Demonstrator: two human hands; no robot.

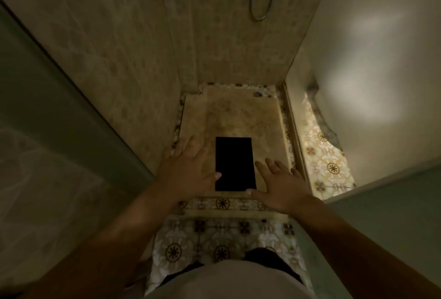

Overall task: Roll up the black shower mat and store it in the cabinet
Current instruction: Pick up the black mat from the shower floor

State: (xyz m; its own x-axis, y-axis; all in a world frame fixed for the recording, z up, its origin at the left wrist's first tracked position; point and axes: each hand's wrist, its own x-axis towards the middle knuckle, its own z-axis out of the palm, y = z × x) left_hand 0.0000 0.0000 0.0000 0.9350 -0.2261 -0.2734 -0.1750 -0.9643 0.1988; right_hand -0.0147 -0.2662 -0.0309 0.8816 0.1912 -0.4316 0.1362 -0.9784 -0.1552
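Shower stall: a narrow tiled enclosure seen from above, with beige patterned walls (pixel 133 64) on the left and far sides and a pale, worn stone floor (pixel 238 112) edged with pebbles.
Stall contents: the only loose thing inside the stall is the black shower mat (pixel 235 163).
Glass panels: greenish panes (pixel 47 117) stand left and right of the stall opening, nearer the viewer than the mat.
Bathroom floor: ornate patterned tiles (pixel 214 239) lie on the viewer's side of the stall's raised sill, and show again, brightly lit, beyond the stall's right wall.
Mat: a flat, unrolled black rectangle lying on the stall floor, its near short edge just beside the sill.
Left hand (pixel 188 169): reaching in at the mat's left side, fingers spread apart and holding nothing; the thumb tip overlaps the mat's left edge, though contact cannot be told.
Right hand (pixel 279 184): at the mat's near right corner, fingers spread apart and empty, thumb tip at the corner.
Shower fitting: a chrome mixer with a looped hose (pixel 259 0) on the far wall, well beyond the mat.
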